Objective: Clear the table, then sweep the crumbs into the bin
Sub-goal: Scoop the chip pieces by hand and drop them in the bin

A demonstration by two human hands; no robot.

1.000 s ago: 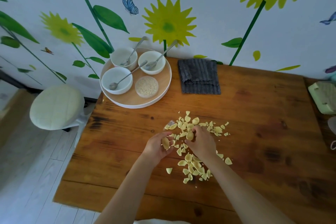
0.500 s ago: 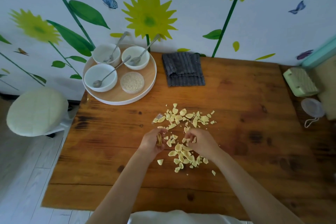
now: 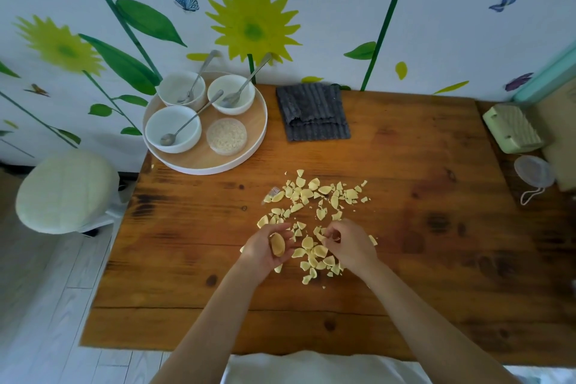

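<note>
**Crumbs mid-table, both hands in them**

Head view: wooden table against flowered wall. Crumbs lie scattered mid-table. Your left hand cups gathered pieces; right hand pinches a bit. Tray w/ bowls sits at far-left corner.

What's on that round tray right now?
The round tray holds three white bowls, each with a spoon in it, and a small clear dish of pale grains. The bowls look empty otherwise; the tray surface under them is hidden.
</note>
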